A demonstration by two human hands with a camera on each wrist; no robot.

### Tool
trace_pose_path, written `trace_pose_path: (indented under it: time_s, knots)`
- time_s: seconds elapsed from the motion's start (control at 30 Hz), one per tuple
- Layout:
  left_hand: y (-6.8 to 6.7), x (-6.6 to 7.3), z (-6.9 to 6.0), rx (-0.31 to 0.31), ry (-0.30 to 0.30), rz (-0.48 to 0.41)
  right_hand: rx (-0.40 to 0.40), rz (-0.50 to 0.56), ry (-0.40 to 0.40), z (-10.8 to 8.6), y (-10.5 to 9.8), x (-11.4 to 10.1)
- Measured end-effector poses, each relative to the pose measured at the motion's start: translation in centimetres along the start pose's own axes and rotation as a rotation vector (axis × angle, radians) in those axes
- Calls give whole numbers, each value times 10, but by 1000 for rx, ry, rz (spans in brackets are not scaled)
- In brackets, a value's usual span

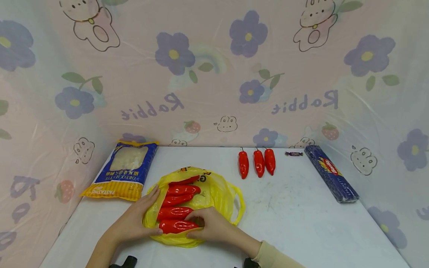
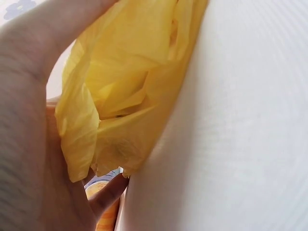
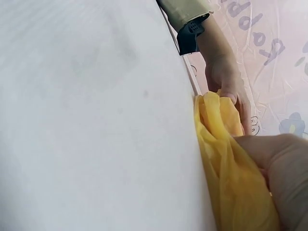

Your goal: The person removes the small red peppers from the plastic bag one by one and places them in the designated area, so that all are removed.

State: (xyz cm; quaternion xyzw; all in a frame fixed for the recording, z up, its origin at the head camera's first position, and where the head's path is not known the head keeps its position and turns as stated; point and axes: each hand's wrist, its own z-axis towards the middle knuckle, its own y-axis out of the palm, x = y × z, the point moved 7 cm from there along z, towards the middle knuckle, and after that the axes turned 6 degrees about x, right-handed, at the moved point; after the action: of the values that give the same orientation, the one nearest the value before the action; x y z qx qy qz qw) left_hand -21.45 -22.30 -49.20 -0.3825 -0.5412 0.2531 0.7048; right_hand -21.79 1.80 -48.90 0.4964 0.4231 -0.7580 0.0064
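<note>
Peppers (image 1: pixel 177 200) in bag (image 1: pixel 219 193), between both hands. Left hand (image 1: pixel 134 217), bag's 9 o'clock: grip apart, against its side. Right hand (image 1: pixel 214 225), 4 o'clock: clamped on bag's rim. Probably settling contents; next calls for a steady mouth. Loose peppers (image 1: pixel 259 163), 2 o'clock.

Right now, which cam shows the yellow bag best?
Head view: nearly the whole yellow bag shows, with red peppers inside and a handle loop. Left wrist shows only crumpled plastic, cut off at top; right wrist, a folded side, cut off at bottom.
</note>
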Motion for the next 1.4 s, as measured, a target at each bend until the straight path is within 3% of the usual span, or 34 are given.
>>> trace_pose_path:
  time_s: [0.7,0.93,1.2,1.4]
  knots:
    - [-2,5,0,5,0,27,37,43,-24,3,0,-2]
    - [-2,6,0,0,-9,28,10,87,-27,2,0,-2]
    - [-2,7,-1,0,-9,22,-19,27,-64,1,4,-2]
    - [-2,6,0,-6,-18,23,-2,50,-61,1,-1,-3]
